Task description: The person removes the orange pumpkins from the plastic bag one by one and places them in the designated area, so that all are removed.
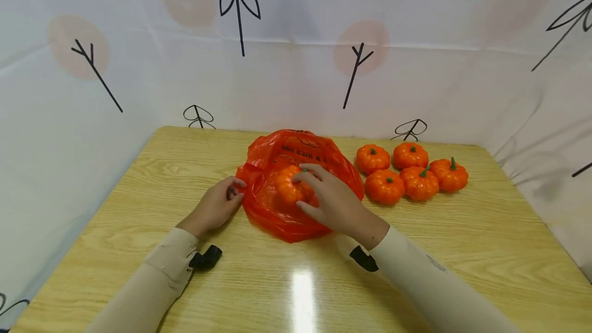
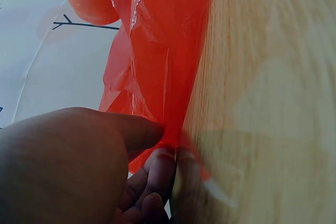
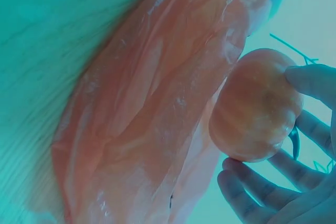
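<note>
A red plastic bag [image 1: 261,155] with printing on it lies spread with its mouth up near the middle of the table. At its left edge my left hand [image 1: 215,207] pinches the film between thumb and fingers, close to the tabletop in the left wrist view. My right hand [image 1: 335,202] holds a small orange toy pumpkin [image 1: 287,187] over the bag's mouth. In the right wrist view, thumb and fingers span this pumpkin [image 3: 254,106], its green stem toward the palm, above the bag's crumpled rim [image 3: 231,40].
Several more orange pumpkins [image 1: 385,187] with green stems sit grouped right of the bag, toward the back of the wooden table [image 1: 208,297]. A white patterned cloth [image 1: 287,81] hangs behind the table and along its sides. Each sleeve cuff has a black device [image 1: 205,258] at it.
</note>
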Available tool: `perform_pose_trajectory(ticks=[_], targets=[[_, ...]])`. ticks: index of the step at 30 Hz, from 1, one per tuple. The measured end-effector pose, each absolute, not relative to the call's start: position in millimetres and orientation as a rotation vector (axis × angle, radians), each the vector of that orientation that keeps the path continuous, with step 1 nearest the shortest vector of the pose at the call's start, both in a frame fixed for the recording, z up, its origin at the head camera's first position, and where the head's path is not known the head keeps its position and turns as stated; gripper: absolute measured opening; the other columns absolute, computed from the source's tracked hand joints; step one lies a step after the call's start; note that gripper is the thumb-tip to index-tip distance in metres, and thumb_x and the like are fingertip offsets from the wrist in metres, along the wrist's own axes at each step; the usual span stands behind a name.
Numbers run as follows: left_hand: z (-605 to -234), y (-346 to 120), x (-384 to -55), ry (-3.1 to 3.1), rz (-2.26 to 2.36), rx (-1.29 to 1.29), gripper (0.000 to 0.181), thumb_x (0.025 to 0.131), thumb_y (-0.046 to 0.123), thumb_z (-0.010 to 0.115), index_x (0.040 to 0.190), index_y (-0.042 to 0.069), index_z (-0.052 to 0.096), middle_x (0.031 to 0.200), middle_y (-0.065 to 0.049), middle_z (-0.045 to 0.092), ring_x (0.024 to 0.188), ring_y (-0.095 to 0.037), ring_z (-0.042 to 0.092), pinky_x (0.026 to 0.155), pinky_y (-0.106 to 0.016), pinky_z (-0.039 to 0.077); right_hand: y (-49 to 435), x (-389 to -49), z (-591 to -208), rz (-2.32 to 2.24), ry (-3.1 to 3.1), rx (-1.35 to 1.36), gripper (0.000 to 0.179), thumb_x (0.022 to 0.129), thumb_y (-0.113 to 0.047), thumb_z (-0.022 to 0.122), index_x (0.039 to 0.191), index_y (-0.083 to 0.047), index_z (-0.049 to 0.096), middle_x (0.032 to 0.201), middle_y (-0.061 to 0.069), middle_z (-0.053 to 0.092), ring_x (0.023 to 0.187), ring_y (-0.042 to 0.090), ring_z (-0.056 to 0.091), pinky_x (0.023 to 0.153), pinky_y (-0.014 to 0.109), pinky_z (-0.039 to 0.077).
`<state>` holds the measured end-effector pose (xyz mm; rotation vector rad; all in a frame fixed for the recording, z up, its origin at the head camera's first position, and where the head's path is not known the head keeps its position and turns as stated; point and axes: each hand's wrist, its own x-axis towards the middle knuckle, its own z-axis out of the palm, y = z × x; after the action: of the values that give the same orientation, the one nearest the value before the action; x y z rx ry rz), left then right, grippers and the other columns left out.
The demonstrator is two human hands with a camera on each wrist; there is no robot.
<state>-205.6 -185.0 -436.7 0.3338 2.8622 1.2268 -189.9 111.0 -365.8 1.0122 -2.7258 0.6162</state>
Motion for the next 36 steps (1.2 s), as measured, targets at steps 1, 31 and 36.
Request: perform_pose_trajectory(ticks=[1, 31, 36], targets=[[-436.5, -185.1, -205.7, 2.863, 1.227, 0.334, 0.019, 0.099, 0.012, 0.06, 0.118, 0.009, 0.06, 0.094, -0.007, 0.062, 0.082, -0.018, 0.055, 0.079, -0.033, 0.048, 112.5, -188.4, -365.7, 0.619, -2.725, 1.009, 0.041, 0.088, -0.026, 0.077, 0.125, -0.019, 0.059, 0.146, 0.007, 0.049, 0.113, 0.028, 0.064, 0.088, 0.039, 0.057], [-435.1, -186.0, -204.5, 2.853, 1.238, 0.341, 0.018, 0.1, 0.012, 0.06, 0.118, 0.009, 0.06, 0.094, -0.007, 0.061, 0.081, -0.017, 0.055, 0.078, -0.032, 0.048, 156.4, -159.5, -366.5, 0.681, -2.642, 0.927, 0.043, 0.086, -0.023, 0.078, 0.124, -0.016, 0.059, 0.146, 0.009, 0.049, 0.121, 0.031, 0.061, 0.089, 0.045, 0.056], [-436.6, -186.0, -204.9, 2.848, 1.244, 0.343, 0.019, 0.1, 0.012, 0.06, 0.118, 0.009, 0.06, 0.094, -0.007, 0.061, 0.082, -0.018, 0.055, 0.078, -0.033, 0.048, 163.5, -156.7, -368.2, 0.679, -2.657, 0.907, 0.042, 0.087, -0.024, 0.077, 0.125, -0.017, 0.059, 0.148, 0.008, 0.048, 0.108, 0.025, 0.066, 0.083, 0.037, 0.058]])
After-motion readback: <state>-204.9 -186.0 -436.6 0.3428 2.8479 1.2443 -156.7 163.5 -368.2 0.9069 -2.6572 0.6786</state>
